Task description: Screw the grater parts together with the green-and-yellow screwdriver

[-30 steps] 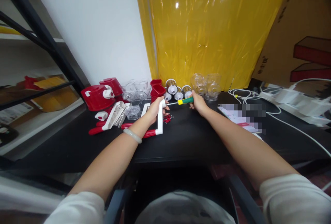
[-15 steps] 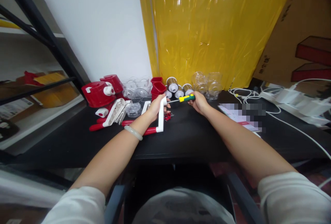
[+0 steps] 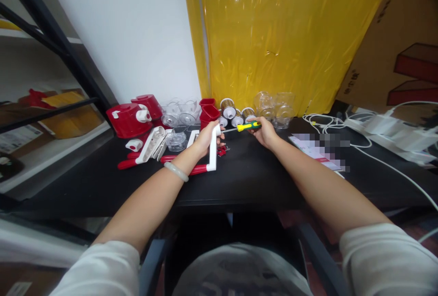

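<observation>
My left hand point(image 3: 205, 140) is closed around the top of a white crank handle point(image 3: 212, 152) with a red grip hanging below. In my right hand point(image 3: 265, 132) is a screwdriver point(image 3: 249, 126) with a yellow and green handle, held level. Its metal shaft points left and meets the white top end of the crank; whether the tip sits in a screw is too small to tell. Small red parts point(image 3: 223, 150) lie on the table just right of my left hand. Behind the hands stand red hoppers point(image 3: 209, 112) and metal grater drums point(image 3: 227, 109) with white ends.
Red housings point(image 3: 128, 122), more white handles with red grips point(image 3: 149, 146) and clear plastic cups point(image 3: 181, 112) lie to the left. Other clear containers point(image 3: 283, 110) stand behind my right hand. Paper point(image 3: 316, 152), white cables and a power strip point(image 3: 386, 134) are at the right.
The screwdriver handle has turned a little in my right hand, whose fingers have shifted and opened slightly around it. My left hand still grips the crank in nearly the same place.
</observation>
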`<state>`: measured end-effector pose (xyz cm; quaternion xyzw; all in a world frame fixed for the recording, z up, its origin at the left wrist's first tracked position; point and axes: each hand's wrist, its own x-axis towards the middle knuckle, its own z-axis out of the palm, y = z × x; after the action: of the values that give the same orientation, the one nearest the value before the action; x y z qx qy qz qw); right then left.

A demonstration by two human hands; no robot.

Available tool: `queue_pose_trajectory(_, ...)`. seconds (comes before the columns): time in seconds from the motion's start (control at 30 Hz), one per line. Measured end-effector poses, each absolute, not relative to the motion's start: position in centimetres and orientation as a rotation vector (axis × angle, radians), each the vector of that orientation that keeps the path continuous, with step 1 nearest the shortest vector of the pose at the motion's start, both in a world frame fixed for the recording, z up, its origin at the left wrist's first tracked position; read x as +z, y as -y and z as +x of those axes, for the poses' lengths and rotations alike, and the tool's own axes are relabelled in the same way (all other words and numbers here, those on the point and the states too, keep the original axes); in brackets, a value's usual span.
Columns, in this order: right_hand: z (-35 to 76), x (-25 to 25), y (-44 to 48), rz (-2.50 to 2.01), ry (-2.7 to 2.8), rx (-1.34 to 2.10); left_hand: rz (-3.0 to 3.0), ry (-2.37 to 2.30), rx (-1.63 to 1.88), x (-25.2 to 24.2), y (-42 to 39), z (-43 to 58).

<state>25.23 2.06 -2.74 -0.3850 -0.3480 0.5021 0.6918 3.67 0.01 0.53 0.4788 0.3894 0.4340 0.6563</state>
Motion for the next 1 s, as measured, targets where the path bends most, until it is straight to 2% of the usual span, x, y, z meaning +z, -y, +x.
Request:
queue_pose_trajectory(0.3, 26.5, -3.6, -2.5, -1.139, 1.132, 0.776, 1.062, -0.903, 1.016, 0.5, -0.1, 3.6)
queue_pose_trajectory(0.63, 25.9, -3.1, -2.1, -0.872, 0.956, 1.043, 1.072, -0.900, 1.011, 0.6, 0.2, 3.7)
queue_pose_trajectory(1.0, 26.4, -3.7, -2.4, -1.129, 1.138, 0.795, 1.068, -0.896, 1.011, 0.5, 0.1, 3.8)
